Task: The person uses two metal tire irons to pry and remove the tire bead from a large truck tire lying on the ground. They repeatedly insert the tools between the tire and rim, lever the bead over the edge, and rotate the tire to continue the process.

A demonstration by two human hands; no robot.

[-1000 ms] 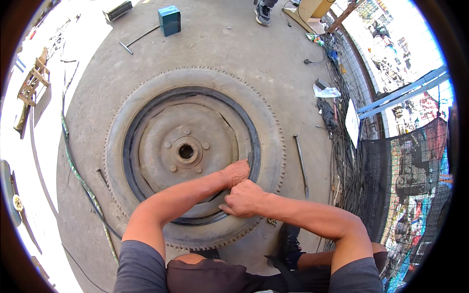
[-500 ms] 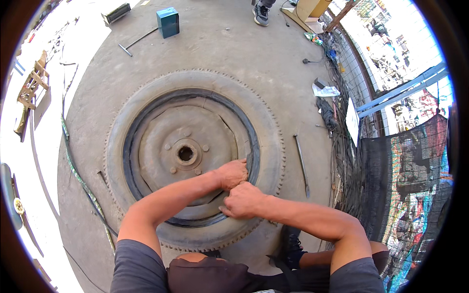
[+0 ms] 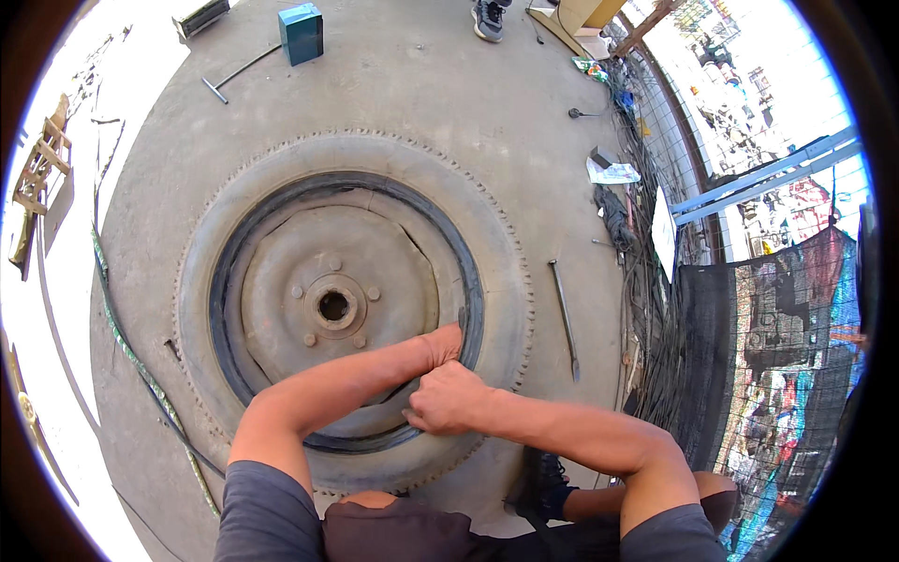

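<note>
A large, dusty tyre (image 3: pixel 492 234) with a lugged tread lies flat on the ground before me. Inside it sits a brown steel wheel rim (image 3: pixel 281 258) with a round hub (image 3: pixel 334 305) and several bolts. Black rubber (image 3: pixel 221 304) shows around the tyre's inner edge. At the near right of that edge my left hand (image 3: pixel 446 344) reaches in between tyre and rim, its fingers hidden. Just nearer to me, my right hand (image 3: pixel 449 398) is closed with curled fingers at the same inner edge, its thumb pointing left; it appears to grip the tyre.
Right of the tyre lies a metal pry bar (image 3: pixel 565 320). A T-handled tool (image 3: pixel 242 75) and a dark teal box (image 3: pixel 301 36) are at the far left. A hose (image 3: pixel 140 365) runs along the left. Wires (image 3: pixel 646 347) line the mesh fence; another person's shoe (image 3: pixel 488 21) shows far ahead.
The whole scene has shifted slightly left in view. My left hand's fingers are now more hidden at the tyre's inner edge. My right hand stays closed beside it.
</note>
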